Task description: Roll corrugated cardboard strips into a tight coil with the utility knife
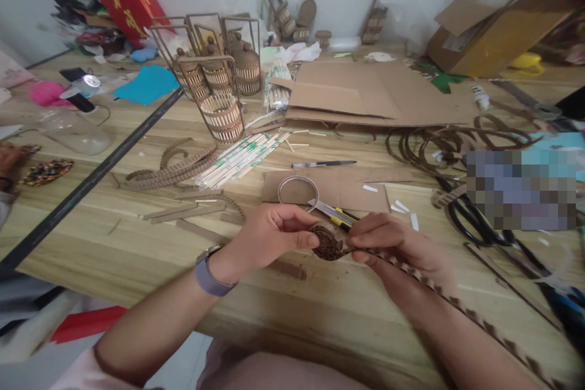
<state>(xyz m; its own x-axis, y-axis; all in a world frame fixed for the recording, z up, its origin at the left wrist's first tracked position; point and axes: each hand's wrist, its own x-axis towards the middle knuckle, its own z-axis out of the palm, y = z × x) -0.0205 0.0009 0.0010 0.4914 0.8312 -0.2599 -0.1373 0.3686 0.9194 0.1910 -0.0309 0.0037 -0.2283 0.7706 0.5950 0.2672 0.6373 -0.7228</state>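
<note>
Between thumb and fingers, my left hand grips a round coil of brown corrugated cardboard. My right hand pinches the loose cardboard strip just to the right of the coil. From there the strip, its ridges showing, trails along my right forearm to the bottom right. Just beyond my hands lie a yellow and black utility knife and a roll of clear tape. A short piece of cardboard rests on the table below the coil.
Small stick-and-cardboard baskets stand at back left, near wrapped chopsticks. Flat cardboard lies behind. Loose strips and black-handled scissors are at right. Another person's hand shows at far left, beside colourful beads.
</note>
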